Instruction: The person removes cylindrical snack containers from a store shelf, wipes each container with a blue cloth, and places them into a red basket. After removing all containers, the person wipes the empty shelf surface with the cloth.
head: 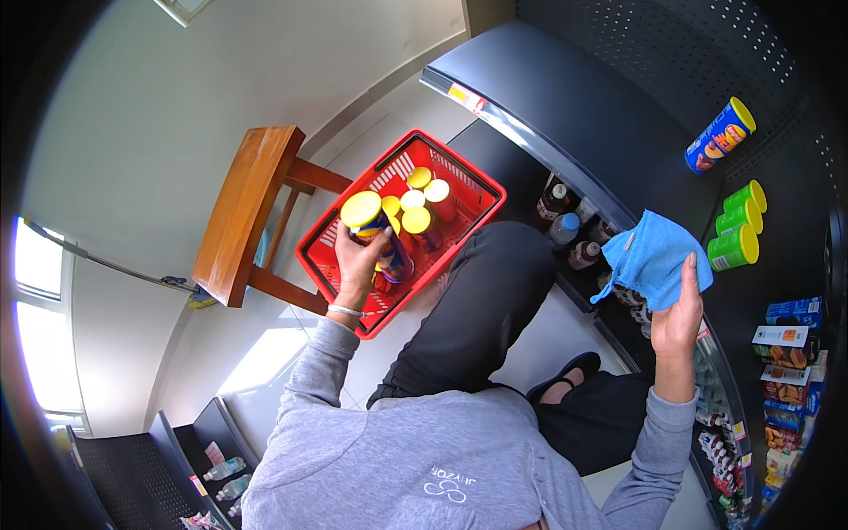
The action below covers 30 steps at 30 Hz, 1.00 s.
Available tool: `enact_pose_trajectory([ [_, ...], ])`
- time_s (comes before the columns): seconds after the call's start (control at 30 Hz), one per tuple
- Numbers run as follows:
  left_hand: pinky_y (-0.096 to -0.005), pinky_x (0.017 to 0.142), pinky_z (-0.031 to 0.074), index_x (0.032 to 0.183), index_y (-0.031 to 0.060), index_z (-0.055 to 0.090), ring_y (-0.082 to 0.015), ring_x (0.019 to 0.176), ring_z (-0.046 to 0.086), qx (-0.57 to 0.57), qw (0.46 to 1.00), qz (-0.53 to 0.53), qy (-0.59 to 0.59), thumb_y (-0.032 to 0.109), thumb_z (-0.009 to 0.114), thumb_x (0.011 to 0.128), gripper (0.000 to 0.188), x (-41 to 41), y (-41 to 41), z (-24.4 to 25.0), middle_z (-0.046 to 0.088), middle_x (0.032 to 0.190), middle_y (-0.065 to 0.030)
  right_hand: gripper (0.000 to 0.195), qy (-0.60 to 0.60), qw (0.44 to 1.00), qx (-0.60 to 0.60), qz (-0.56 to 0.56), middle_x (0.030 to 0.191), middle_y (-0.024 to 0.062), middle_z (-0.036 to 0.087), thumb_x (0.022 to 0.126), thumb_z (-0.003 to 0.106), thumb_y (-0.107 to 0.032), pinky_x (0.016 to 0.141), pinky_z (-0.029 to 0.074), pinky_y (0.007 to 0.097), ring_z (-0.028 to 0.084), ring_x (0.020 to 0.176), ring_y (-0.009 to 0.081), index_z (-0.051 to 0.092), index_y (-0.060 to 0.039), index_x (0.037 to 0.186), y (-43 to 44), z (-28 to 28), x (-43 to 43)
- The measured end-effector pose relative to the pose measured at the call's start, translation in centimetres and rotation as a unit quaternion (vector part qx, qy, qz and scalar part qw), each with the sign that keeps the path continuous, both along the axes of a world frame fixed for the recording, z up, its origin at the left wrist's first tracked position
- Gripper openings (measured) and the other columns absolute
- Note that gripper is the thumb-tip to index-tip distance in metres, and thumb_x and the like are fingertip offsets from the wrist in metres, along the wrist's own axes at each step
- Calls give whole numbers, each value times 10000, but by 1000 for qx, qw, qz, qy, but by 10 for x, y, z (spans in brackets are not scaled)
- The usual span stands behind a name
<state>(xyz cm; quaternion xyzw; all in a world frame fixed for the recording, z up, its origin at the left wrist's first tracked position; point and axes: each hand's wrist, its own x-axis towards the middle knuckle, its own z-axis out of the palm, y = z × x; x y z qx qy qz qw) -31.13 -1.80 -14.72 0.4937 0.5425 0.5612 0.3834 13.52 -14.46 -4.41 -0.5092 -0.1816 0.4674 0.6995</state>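
Note:
My left hand (361,257) grips a chip canister (366,220) with a yellow lid, above the near left part of a red plastic shopping basket (405,303). Inside the basket stand several more canisters (417,222) with yellow or pale lids. A blue cloth (656,262) is held in my right hand (676,315), raised in front of the shelf edge. Beyond the cloth, a blue Lay's canister (721,138) and three green canisters (734,246) with yellow lids stand on the black shelf (570,99).
A wooden stool (248,218) stands left of the basket. Bottles (553,202) fill part of the lower shelf, and boxed snacks (785,358) line the right side. My bent knee (490,285) lies between basket and shelving. Another shelf unit (152,470) with bottles is at lower left.

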Motion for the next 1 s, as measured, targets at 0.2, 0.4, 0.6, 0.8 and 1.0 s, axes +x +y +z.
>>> enact_pose_trajectory([
  [0.2,-330,917,513,1179,26,497,-179,1035,626,10,999,16,50,87,863,719,591,0,13,-64,646,1119,-84,563,-7,1000,-22,-6,1400,104,542,1020,525,-421,1102,387,402,527,1274,231,483,-2,1393,11,-7,0],
  [0.4,-355,898,523,1184,33,486,-262,1002,655,-26,984,42,172,148,877,683,645,-3,25,-109,652,1082,-128,561,-18,999,-34,-12,1391,100,551,1019,529,-420,1102,385,399,531,1267,231,486,0,1390,16,-16,6],
  [0.6,-401,946,485,1216,25,502,-336,1080,600,-27,952,26,304,108,844,666,652,-13,24,-140,616,1120,-176,537,-17,999,-46,-8,1369,90,570,1022,527,-412,1094,394,393,547,1246,218,507,-3,1370,19,-19,7],
  [0.8,-434,938,469,1138,42,560,-373,1069,571,-10,909,-3,416,109,828,673,541,-14,18,-136,614,1109,-170,627,-38,998,-49,-3,1427,130,506,1013,530,-452,1117,367,382,511,1282,229,449,24,1414,21,-26,10],
  [1.0,-436,920,470,1129,49,569,-366,1074,567,60,896,-62,435,141,820,685,519,-3,19,-112,607,1104,-162,546,-21,999,-39,2,1380,101,550,1024,527,-413,1086,403,370,542,1248,209,499,14,1364,19,-20,7],
])
